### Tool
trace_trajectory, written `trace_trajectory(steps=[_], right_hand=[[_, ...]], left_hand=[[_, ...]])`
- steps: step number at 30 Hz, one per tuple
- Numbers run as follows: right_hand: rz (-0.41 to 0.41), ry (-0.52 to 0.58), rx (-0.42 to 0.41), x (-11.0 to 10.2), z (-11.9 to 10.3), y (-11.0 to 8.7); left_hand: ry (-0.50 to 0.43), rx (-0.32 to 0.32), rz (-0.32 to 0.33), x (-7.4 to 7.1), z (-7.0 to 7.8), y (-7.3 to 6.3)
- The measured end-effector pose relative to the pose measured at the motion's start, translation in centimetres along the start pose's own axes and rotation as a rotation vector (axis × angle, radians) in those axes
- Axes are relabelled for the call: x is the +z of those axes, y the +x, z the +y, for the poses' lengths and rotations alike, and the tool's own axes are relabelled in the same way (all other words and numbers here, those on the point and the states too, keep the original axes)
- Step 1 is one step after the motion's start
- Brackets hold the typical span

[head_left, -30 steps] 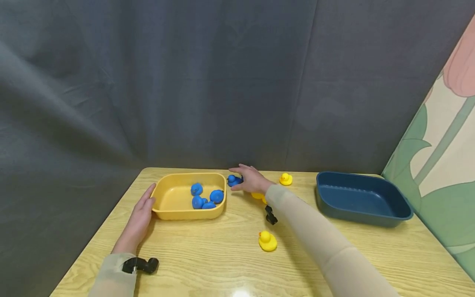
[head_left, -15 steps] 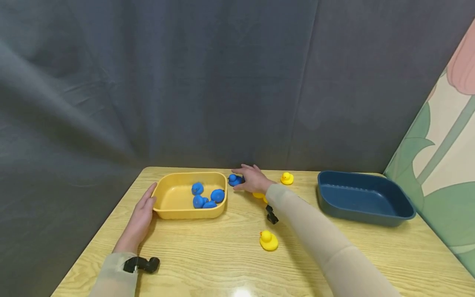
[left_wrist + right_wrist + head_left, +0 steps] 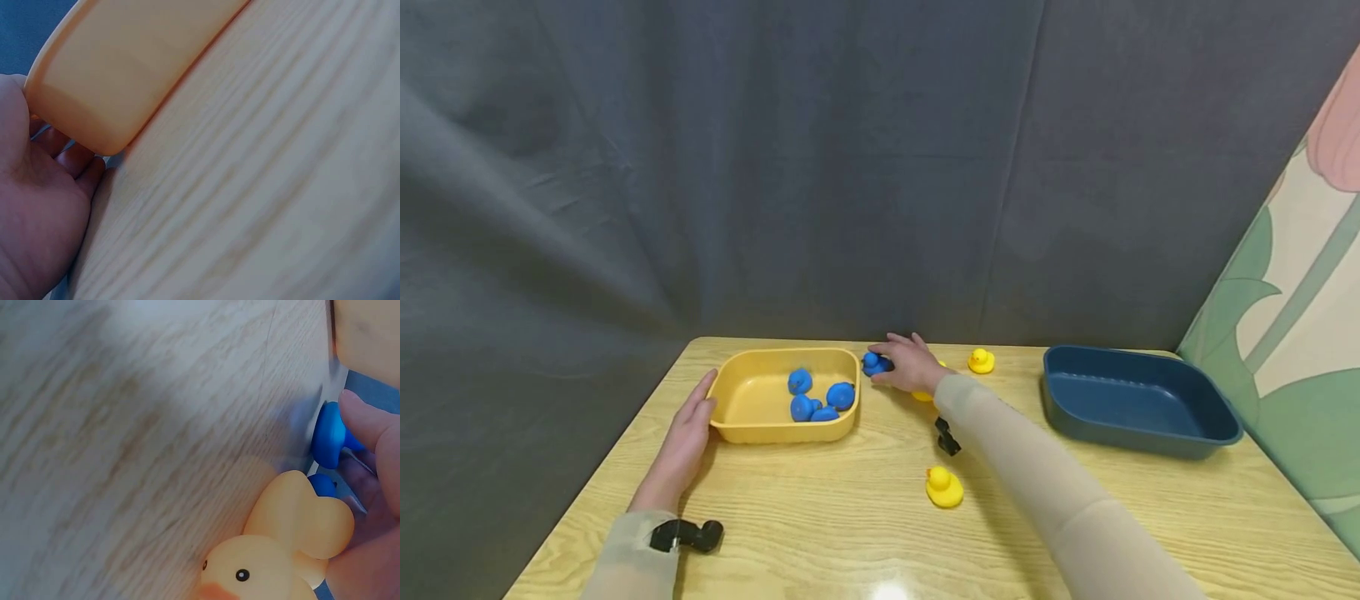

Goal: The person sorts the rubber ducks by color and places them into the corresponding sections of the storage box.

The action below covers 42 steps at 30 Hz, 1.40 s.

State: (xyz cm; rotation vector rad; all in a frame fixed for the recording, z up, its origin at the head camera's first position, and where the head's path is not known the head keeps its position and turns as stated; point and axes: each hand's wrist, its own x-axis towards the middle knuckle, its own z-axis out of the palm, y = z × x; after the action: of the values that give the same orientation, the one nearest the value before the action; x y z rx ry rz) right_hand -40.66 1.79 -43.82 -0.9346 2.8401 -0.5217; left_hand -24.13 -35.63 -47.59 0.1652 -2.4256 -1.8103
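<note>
My left hand [image 3: 685, 429] rests along the left end of the yellow tub [image 3: 741, 433], fingers extended against its outer wall. In the left wrist view those fingers [image 3: 74, 157] show behind the tub's corner. Several blue rubber ducks [image 3: 841, 397] lie in the tub's right half. Just past the tub's right side, my right hand [image 3: 912, 367] has thumb and fingers round a blue rubber duck [image 3: 872, 363] at table level. In the right wrist view, the thumb overlaps this blue duck [image 3: 328, 437], and another blue rounded shape [image 3: 322, 485] shows below it. Yellow rubber ducks [image 3: 250, 569] sit beneath the palm side, partly hidden in the head view.
A yellow duck [image 3: 981, 361] stands near the back edge, and another yellow duck [image 3: 943, 487] sits front centre. The dark blue tub [image 3: 1135, 437] stands at the right of the wooden table [image 3: 820, 517]. A grey curtain [image 3: 850, 167] hangs right behind the table.
The right thumb and forefinger have drawn slightly closer round the blue duck. The view has shifted a little; the left hand and tubs keep their places.
</note>
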Motion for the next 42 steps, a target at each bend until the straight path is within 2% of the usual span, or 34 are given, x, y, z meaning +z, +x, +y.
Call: trace_trajectory(steps=[11,19,24,35,42], right_hand=[[0.039,0.003,-0.029,0.1,-0.2,-0.1],[0.092,0.019,-0.050,0.3,0.0,-0.3],[0.146,0.090,-0.068,-0.1,0.2,-0.9],[0.181,0.294,-0.004,-1.8,-0.1,-2.1],[0.181,0.398,-0.045,-3.2,-1.3,-3.0]], left_hand=[[-0.002,-0.027,-0.008,0.0,-0.1,0.3],[0.002,-0.016,0.003,0.2,0.1,0.1],[0.008,-0.005,0.008,0.1,0.1,0.1],[0.033,0.013,0.006,0.2,0.0,0.4],[0.050,0.018,0.008,0.2,0.4,0.2]])
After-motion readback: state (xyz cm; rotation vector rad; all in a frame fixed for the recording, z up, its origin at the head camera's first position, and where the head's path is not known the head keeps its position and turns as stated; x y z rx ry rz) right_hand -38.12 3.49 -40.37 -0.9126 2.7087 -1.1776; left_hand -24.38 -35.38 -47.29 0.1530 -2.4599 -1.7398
